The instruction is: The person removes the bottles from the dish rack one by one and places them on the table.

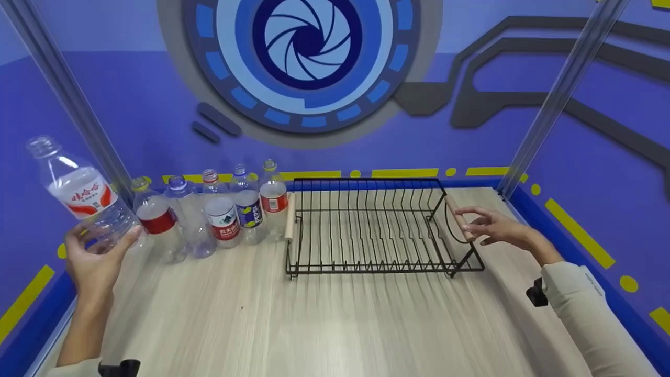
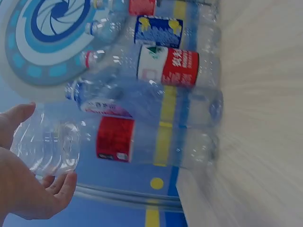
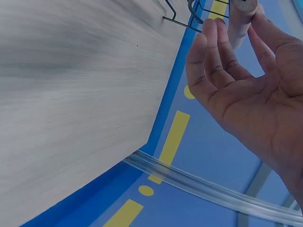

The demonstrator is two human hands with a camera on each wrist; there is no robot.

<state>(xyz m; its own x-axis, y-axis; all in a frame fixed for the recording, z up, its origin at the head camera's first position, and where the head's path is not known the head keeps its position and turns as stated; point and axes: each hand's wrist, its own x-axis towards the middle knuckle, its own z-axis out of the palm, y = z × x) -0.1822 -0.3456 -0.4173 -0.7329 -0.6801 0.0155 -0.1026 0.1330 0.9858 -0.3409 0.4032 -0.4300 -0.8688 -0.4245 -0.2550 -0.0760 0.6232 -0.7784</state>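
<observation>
On the left, my left hand (image 1: pixel 95 264) holds a clear plastic bottle (image 1: pixel 86 192) around its lower part, raised above the table and tilted to the left. The bottle has no cap and wears a white and red label. In the left wrist view, thumb and fingers wrap the clear base (image 2: pixel 49 146). Over at the right, my right hand (image 1: pixel 500 229) has its fingertips around the wooden handle (image 1: pixel 460 219) of a black wire dish rack (image 1: pixel 366 271). The right wrist view has the handle's end (image 3: pixel 242 21) between thumb and fingers.
Several uncapped plastic bottles stand in a row left of the rack, including a red-labelled one (image 1: pixel 158 224) and a purple-labelled one (image 1: pixel 248 210). The rack's other wooden handle (image 1: pixel 290 217) is close to the last bottle (image 1: pixel 274 201). Blue walls with metal posts (image 1: pixel 562 94) enclose the wooden table (image 1: pixel 314 324).
</observation>
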